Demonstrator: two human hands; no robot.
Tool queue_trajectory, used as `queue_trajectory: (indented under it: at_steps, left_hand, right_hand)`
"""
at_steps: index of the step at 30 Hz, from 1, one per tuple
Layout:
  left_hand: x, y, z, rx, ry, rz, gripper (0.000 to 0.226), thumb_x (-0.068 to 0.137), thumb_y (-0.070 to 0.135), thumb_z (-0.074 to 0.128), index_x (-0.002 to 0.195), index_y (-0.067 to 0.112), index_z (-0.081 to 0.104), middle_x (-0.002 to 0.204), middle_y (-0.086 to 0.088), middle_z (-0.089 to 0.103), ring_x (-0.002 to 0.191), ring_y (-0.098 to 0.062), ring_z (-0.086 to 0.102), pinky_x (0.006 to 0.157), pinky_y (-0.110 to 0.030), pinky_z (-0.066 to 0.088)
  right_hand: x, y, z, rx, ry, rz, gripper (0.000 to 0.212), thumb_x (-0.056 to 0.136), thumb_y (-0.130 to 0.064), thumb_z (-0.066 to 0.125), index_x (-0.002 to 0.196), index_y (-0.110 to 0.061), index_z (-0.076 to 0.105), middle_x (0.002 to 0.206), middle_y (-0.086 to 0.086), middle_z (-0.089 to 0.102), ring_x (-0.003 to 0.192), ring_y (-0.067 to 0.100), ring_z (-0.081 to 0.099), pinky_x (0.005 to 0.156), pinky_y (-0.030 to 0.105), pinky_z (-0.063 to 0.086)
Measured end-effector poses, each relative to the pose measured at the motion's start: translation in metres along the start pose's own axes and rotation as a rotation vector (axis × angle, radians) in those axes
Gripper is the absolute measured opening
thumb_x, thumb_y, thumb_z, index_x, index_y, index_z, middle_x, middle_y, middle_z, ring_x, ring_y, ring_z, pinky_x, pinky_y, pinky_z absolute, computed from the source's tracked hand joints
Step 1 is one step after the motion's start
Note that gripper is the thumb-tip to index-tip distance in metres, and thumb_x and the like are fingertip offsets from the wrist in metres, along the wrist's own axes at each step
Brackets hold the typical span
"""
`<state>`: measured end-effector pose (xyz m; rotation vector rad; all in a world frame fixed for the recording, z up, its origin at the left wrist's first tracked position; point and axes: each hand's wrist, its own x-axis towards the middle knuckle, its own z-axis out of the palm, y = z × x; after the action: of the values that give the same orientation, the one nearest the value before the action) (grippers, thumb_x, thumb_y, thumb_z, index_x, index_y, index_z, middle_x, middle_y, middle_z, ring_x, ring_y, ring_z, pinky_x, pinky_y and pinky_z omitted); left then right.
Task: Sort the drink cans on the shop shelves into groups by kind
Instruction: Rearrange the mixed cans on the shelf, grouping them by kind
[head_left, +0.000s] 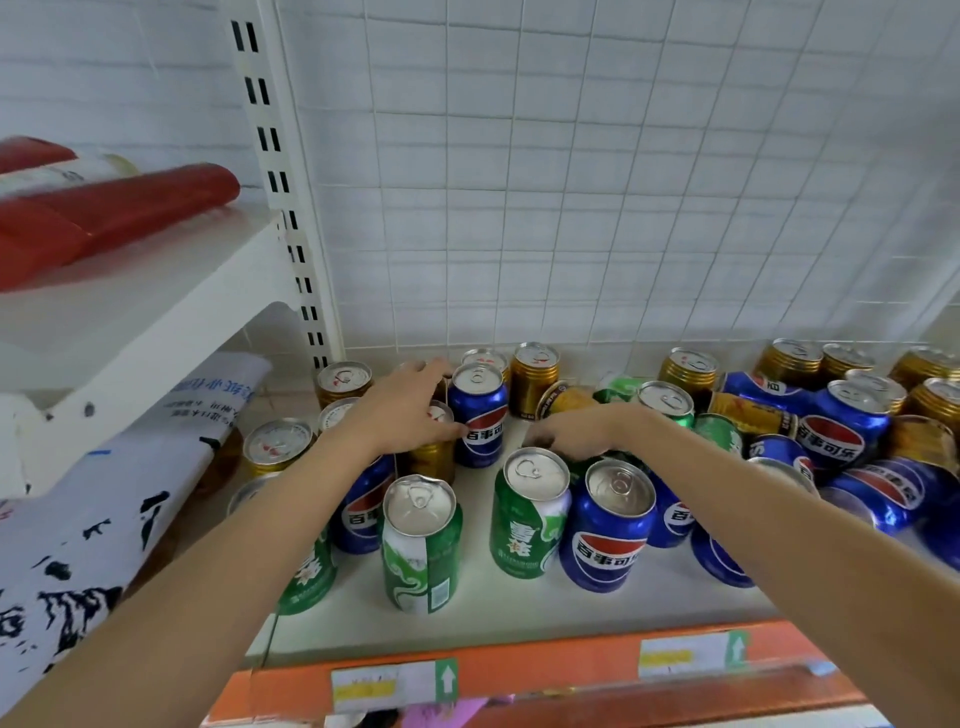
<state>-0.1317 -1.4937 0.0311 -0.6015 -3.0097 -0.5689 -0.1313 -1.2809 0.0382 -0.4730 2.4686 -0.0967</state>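
The shelf (519, 618) is crowded; the left hand (402, 410) holds a gold can (434, 457), the right hand (576, 431) grips something hidden; neighbours may topple.

cans (608, 525): glossy metal | shelf (519, 613): smooth matt white | back grid (571, 182): wire

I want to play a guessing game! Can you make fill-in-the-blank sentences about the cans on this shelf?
1. The left hand touches an upright can coloured ____.
2. The dented front can is ____.
3. The shelf's front strip is ____.
4. The cans along the back wall are ____.

Missing words: blue, green, orange, gold
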Motion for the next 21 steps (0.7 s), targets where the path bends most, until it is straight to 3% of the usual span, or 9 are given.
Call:
queue_trajectory:
  at_steps: [4,8,12,16,21]
  left_hand:
    - [0.0,0.002,-0.001,-0.001,0.005,0.009,0.072,0.076,0.048,0.07,0.136,0.023,0.039,0.136,-0.003,0.049,0.121,-0.02,0.046,0.097,-0.036,0.042]
    - [-0.002,0.003,-0.001,0.003,0.017,0.008,0.072,0.077,0.046,0.07,0.137,0.02,0.038,0.138,-0.003,0.048,0.124,-0.02,0.045,0.098,-0.035,0.041]
    - [-0.003,0.004,-0.002,-0.002,0.013,0.003,0.073,0.079,0.045,0.069,0.139,0.02,0.036,0.14,-0.004,0.047,0.126,-0.021,0.045,0.099,-0.035,0.04]
    - [-0.004,0.005,-0.003,-0.012,0.006,0.0,0.072,0.079,0.044,0.069,0.138,0.019,0.037,0.137,-0.005,0.049,0.123,-0.021,0.047,0.097,-0.034,0.041]
    - [-0.004,0.006,-0.003,-0.009,0.004,0.0,0.072,0.079,0.045,0.069,0.139,0.018,0.037,0.137,-0.005,0.05,0.122,-0.022,0.048,0.097,-0.035,0.041]
  right_hand:
    - [0.005,0.004,0.001,-0.008,0.056,-0.016,0.034,0.096,-0.02,0.046,0.129,-0.013,0.05,0.131,0.007,0.053,0.116,0.02,0.051,0.098,0.033,0.039]
    - [-0.006,0.014,-0.009,0.163,0.271,-0.004,0.062,0.084,-0.055,0.057,0.131,-0.015,0.047,0.126,0.001,0.05,0.111,0.018,0.049,0.093,0.031,0.04]
    - [-0.024,0.022,-0.018,0.367,0.428,-0.036,0.062,0.078,-0.044,0.069,0.123,-0.005,0.051,0.123,0.015,0.056,0.108,0.03,0.053,0.091,0.039,0.043]
    - [-0.029,0.021,-0.016,0.382,0.448,-0.05,0.058,0.078,-0.035,0.071,0.127,-0.014,0.048,0.123,0.004,0.052,0.104,0.016,0.048,0.082,0.027,0.037]
    - [-0.03,0.019,-0.016,0.363,0.454,-0.058,0.059,0.08,-0.036,0.069,0.13,-0.016,0.044,0.128,0.005,0.05,0.105,0.014,0.046,0.084,0.027,0.036]
